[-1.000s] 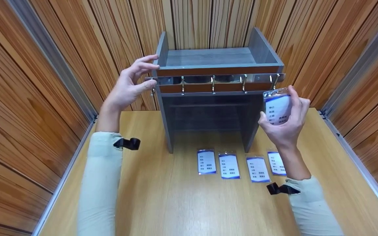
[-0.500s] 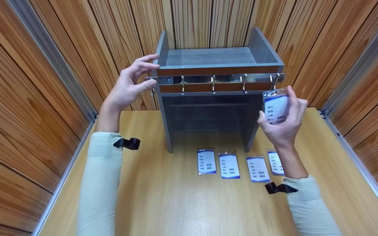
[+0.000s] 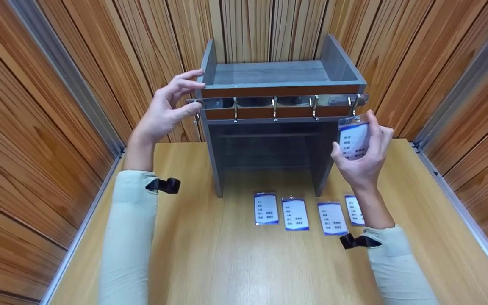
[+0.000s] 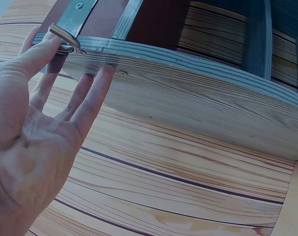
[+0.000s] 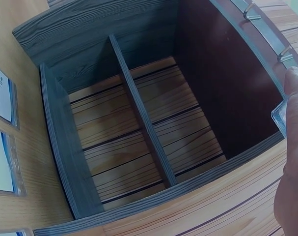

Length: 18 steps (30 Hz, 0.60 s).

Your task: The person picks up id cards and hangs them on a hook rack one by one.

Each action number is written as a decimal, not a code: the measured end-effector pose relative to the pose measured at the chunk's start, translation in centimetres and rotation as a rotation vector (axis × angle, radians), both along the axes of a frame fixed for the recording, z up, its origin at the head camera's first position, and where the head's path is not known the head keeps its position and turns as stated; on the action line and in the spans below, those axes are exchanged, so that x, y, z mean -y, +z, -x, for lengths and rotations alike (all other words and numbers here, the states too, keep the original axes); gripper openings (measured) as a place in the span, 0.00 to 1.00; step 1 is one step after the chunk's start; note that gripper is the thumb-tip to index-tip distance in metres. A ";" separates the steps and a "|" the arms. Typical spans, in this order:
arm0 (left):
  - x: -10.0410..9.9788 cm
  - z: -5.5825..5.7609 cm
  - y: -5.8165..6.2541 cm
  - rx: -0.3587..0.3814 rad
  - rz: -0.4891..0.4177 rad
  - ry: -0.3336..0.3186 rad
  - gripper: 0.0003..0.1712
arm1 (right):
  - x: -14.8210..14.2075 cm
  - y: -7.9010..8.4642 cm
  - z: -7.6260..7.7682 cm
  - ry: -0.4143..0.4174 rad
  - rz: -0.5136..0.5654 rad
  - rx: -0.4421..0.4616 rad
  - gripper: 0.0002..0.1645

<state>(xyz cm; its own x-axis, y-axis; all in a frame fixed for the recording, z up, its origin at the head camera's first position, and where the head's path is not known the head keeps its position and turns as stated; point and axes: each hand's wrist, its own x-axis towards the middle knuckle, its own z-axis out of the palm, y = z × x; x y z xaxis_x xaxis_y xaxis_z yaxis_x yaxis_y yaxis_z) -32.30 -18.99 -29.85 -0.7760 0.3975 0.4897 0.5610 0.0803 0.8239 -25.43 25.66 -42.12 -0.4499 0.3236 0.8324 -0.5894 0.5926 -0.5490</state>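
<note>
My right hand [image 3: 364, 154] pinches an ID badge [image 3: 354, 137], a clear sleeve with a blue-and-white card, by its sides between thumb and fingers. The badge is upright, its top edge overlapping the tip of the rightmost hook [image 3: 356, 106] in the head view. In the right wrist view only the sleeve's corner [image 5: 280, 117] shows beside the thumb. My left hand [image 3: 165, 108] holds the left end of the metal hook rail [image 3: 254, 102], thumb in front at the end hook [image 4: 65, 38] and fingertips [image 4: 108, 71] against the grey shelf's side panel.
The grey wooden shelf [image 3: 269, 74] stands on the table [image 3: 244, 262], rail across its front. Several ID badges lie in a row before it, the leftmost badge [image 3: 266, 209] near the shelf's foot; my right forearm partly covers the rightmost badge [image 3: 353, 209]. Wood-panel walls [image 3: 57, 127] enclose the table.
My right hand has moved slightly left with the badge, bringing its top edge under the rightmost hook's tip. The left hand has stayed in place at the rail's end.
</note>
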 end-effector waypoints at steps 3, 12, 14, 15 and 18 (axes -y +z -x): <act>0.1 0.0 -0.1 0.006 -0.005 -0.008 0.22 | 0.1 -0.1 0.1 0.012 0.003 -0.007 0.55; 0.2 -0.2 -0.1 -0.007 0.001 0.014 0.21 | 0.5 0.0 0.5 0.007 -0.004 0.006 0.54; 0.2 -0.1 0.0 -0.009 0.002 0.016 0.21 | 0.5 0.0 0.5 0.009 -0.005 0.008 0.55; 0.2 -0.1 0.0 -0.009 0.003 0.016 0.21 | 0.5 0.0 0.5 0.008 -0.005 0.010 0.55; 0.2 0.0 0.0 -0.006 0.010 0.016 0.21 | 0.5 0.0 0.5 0.006 -0.005 0.012 0.55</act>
<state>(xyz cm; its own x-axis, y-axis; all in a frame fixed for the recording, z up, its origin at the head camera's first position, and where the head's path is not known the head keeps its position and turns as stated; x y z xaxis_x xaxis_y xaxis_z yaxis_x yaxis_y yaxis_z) -32.26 -19.15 -29.85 -0.7792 0.3901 0.4907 0.5649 0.0977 0.8194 -25.98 25.18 -42.16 -0.4619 0.3165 0.8285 -0.5866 0.5916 -0.5531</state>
